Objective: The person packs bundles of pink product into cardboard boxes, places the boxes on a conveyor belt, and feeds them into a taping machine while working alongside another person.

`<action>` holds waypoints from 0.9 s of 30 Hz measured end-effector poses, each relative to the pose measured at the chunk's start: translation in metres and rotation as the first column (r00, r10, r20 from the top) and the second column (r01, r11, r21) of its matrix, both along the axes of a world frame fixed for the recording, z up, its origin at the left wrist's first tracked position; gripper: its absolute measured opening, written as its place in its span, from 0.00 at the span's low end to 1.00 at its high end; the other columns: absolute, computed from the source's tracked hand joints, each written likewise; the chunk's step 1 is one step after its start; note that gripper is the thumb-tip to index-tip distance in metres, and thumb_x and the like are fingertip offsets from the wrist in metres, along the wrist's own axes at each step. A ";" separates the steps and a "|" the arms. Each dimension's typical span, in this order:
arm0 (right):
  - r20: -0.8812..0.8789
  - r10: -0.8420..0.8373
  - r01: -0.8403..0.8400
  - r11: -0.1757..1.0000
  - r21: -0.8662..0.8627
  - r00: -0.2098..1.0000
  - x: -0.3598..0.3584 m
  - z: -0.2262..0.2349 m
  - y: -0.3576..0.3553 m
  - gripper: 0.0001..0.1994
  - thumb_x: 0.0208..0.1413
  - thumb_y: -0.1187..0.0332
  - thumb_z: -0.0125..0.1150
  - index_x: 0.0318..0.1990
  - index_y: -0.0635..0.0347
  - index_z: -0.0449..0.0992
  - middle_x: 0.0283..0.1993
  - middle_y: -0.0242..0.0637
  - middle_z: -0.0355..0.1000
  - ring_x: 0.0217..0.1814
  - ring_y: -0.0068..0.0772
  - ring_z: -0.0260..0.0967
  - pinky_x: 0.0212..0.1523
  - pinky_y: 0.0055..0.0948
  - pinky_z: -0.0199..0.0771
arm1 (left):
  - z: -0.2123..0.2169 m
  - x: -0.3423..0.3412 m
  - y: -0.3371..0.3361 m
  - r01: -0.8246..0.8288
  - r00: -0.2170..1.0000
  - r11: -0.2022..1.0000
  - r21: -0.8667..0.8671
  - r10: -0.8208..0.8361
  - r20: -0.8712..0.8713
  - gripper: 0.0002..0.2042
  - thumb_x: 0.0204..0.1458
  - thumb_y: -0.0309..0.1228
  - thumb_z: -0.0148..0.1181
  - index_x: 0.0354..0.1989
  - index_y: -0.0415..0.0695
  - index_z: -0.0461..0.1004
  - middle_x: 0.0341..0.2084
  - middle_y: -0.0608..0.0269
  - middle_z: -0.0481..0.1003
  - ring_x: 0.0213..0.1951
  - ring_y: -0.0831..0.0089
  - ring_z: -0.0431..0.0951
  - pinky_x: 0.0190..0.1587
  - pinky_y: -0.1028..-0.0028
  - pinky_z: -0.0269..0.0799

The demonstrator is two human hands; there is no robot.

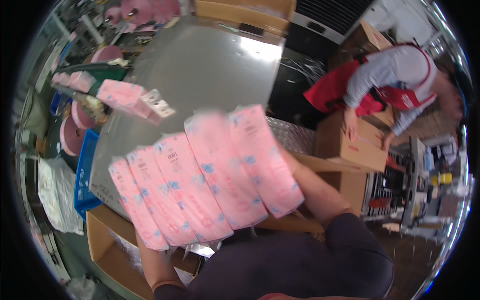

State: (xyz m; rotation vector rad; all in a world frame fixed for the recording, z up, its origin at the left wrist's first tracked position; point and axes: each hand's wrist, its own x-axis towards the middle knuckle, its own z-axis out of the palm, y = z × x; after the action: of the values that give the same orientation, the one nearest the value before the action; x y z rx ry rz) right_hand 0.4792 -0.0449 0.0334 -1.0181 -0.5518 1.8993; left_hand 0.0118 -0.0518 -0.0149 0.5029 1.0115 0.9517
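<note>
Between my two hands I hold a row of several pink plastic-wrapped packs (215,175), which look like tissue packs with blue flower prints. They stand side by side, pressed together and tilted, above the near side of the metal table. My left hand (142,244) is at the row's left end and my right hand (290,160) at its right end. The packs hide the fingers of both hands. Another pink pack (121,95) lies at the table's left edge, on the end of a conveyor, with more pink packs (80,80) behind it.
An open carton (102,225) stands at lower left beside a blue crate (86,172). The metal table (200,65) stretches ahead to another carton (240,17). At right, a co-worker in a red apron (332,87) bends over a cardboard box (362,150). Pink film rolls (72,135) are at left.
</note>
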 end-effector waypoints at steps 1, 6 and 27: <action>0.062 -0.029 0.025 0.997 0.068 0.998 0.022 0.017 -0.012 0.30 0.63 0.55 0.57 0.68 0.60 0.60 0.66 0.40 0.64 0.66 0.34 0.63 0.63 0.38 0.67 | 0.014 0.020 0.004 0.058 0.998 0.998 0.010 -0.058 0.008 0.30 0.60 0.56 0.52 0.55 0.40 0.72 0.54 0.51 0.69 0.56 0.59 0.68 0.57 0.57 0.69; 0.444 -0.188 0.054 0.953 0.299 0.876 0.150 0.110 -0.081 0.28 0.63 0.55 0.55 0.65 0.61 0.63 0.62 0.43 0.67 0.62 0.39 0.66 0.61 0.40 0.69 | 0.043 0.155 0.016 0.418 0.906 0.908 -0.040 -0.413 0.088 0.30 0.61 0.57 0.50 0.56 0.41 0.71 0.51 0.53 0.72 0.52 0.62 0.72 0.54 0.59 0.72; 0.898 0.439 -0.508 0.764 -0.397 -0.042 0.243 -0.193 -0.280 0.45 0.53 0.38 0.59 0.73 0.49 0.52 0.77 0.47 0.43 0.79 0.58 0.34 0.75 0.57 0.37 | -0.121 0.372 -0.076 0.823 -0.483 -0.405 -0.398 -0.130 -0.866 0.47 0.48 0.49 0.65 0.75 0.56 0.44 0.74 0.51 0.42 0.75 0.52 0.41 0.72 0.52 0.41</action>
State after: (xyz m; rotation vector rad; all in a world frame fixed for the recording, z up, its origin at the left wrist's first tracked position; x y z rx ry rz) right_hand 0.7225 -0.3249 -0.1595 -2.2690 -1.9837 1.3774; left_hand 0.3837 -0.1277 -0.1363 2.4224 0.3606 -0.8832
